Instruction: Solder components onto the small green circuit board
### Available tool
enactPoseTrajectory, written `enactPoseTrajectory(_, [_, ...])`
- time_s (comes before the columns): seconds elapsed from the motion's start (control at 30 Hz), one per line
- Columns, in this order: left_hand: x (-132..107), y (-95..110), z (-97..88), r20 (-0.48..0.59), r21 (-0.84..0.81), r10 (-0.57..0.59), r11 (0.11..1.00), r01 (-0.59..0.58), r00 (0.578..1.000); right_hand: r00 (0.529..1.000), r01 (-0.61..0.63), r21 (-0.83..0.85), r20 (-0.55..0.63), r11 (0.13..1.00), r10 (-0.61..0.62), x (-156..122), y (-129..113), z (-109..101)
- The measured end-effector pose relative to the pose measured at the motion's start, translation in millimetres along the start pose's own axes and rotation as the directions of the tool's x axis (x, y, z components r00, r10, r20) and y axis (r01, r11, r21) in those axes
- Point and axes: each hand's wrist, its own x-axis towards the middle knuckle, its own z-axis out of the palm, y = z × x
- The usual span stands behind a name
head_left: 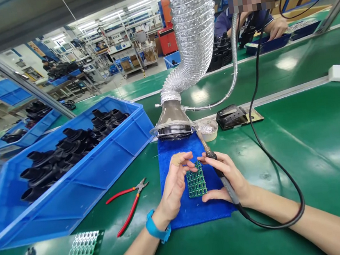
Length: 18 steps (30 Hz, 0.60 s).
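Note:
My right hand (pixel 233 177) holds a soldering iron (pixel 226 184), its metal tip pointing up and away toward the fume hood. The thumb and fingers of this hand also lie around the right edge of a green circuit board (pixel 197 184), raised at a tilt over a blue cloth (pixel 180 215). My left hand (pixel 174 187) is at the board's upper left, fingers curled together near its top. A yellowish covering is on one finger. Whatever those fingers pinch is too small to make out. Red-handled cutters (pixel 132 202) lie open left of the cloth.
A fume hood (pixel 173 121) hangs over the cloth's far end, beside a round tin (pixel 207 131) and a black metal holder (pixel 232 116). A blue crate (pixel 122 145) of black parts stands left. Another board (pixel 80 254) lies front left. Across the bench sits a person (pixel 249 18).

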Motion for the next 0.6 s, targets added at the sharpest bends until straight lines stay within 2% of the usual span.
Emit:
enactPoseTrajectory(0.23, [-0.6,-2.5,-0.9,0.042,0.008,-0.003,1.000,0.002,0.999,0.999,0.036,-0.032,0.008,0.999,-0.036,2.4,-1.8,-0.8])
enactPoseTrajectory(0.6, [-0.4,-0.9,-0.7,0.048,0.010,-0.001,1.000,0.001,0.999,0.999,0.033,-0.037,0.013,0.999,-0.032,3.0,-1.6,-1.3])
